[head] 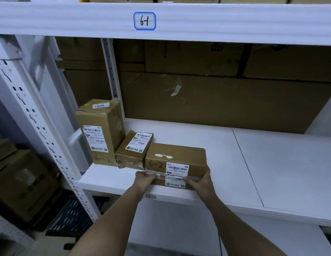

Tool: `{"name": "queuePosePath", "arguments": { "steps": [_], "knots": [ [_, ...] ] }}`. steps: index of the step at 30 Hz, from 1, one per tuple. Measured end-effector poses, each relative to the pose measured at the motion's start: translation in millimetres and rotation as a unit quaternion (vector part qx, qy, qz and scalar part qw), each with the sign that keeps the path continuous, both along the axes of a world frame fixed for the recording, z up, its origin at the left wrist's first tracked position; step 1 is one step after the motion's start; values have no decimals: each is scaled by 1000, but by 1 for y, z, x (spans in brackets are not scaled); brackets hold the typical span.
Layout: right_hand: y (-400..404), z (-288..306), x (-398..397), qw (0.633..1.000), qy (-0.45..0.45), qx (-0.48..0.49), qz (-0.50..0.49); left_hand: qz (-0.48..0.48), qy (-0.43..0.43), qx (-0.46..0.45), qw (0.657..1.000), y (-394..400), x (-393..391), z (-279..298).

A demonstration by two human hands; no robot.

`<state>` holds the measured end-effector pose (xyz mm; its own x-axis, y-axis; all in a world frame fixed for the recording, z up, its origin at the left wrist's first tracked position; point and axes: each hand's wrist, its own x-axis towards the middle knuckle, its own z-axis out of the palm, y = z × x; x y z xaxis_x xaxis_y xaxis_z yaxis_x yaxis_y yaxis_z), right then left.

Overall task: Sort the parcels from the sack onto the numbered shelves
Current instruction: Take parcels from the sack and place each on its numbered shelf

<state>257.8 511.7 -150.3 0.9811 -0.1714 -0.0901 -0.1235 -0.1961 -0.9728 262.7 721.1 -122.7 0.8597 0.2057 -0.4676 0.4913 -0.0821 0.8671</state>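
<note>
Both hands, left hand (144,179) and right hand (199,179), clamped on the near edge of parcel (175,163) resting on shelf (235,163); risk of nudging the small box (134,150) just beyond the left hand.

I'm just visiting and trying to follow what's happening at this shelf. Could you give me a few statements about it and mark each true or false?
1. Both hands, left hand and right hand, hold the front parcel. True.
2. That parcel has "6-2" handwritten on it. True.
3. The shelf label above reads "3-4". False: it reads "6-1".
4. Only one parcel is on the shelf. False: a tall parcel and a small parcel are there too.
5. The tall parcel stands upright. True.
</note>
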Motion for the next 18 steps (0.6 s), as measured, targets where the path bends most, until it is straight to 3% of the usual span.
{"name": "queuePosePath", "arguments": {
  "steps": [18],
  "knots": [
    [4,-1,29,1000,12,21,12,-25,22,12,999,17,38,-22]
  ]
}}
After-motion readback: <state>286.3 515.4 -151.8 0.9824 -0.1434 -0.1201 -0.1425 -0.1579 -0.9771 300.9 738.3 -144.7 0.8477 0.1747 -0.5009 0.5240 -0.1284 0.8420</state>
